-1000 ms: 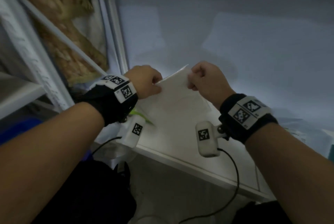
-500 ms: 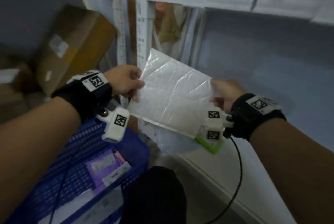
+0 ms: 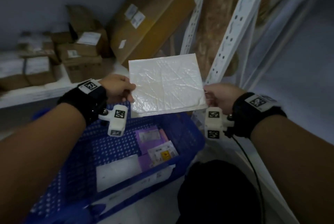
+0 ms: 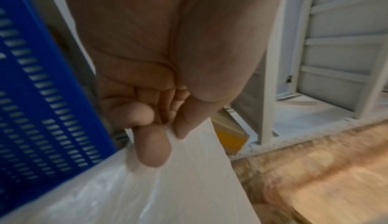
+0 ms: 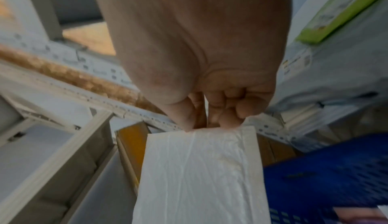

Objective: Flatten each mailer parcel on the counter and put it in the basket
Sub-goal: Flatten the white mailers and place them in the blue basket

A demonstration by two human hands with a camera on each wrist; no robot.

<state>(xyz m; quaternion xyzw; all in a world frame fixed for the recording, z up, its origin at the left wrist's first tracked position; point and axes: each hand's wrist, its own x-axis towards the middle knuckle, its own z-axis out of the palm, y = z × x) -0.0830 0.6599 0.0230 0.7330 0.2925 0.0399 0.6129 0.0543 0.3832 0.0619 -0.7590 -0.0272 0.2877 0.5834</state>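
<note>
A flat white bubble mailer (image 3: 166,86) hangs in the air, held stretched between both hands above the far end of the blue basket (image 3: 188,144). My left hand (image 3: 119,88) pinches its left edge between thumb and forefinger, as the left wrist view shows the left hand (image 4: 168,136) on the mailer (image 4: 178,186). My right hand (image 3: 216,95) pinches the right edge; the right wrist view has the right hand (image 5: 205,124) at the top edge of the mailer (image 5: 199,177). Purple and white parcels (image 3: 153,144) lie inside the basket.
Brown cardboard boxes (image 3: 150,19) lean and stack on a low white shelf (image 3: 36,93) behind the basket. White perforated rack posts (image 3: 231,30) rise at right. A green-edged packet (image 5: 340,11) lies on the counter. A dark knee (image 3: 213,193) sits below the basket.
I have turned left from the counter to the basket. The mailer has been lifted off the counter and carried over the basket, still held by both hands.
</note>
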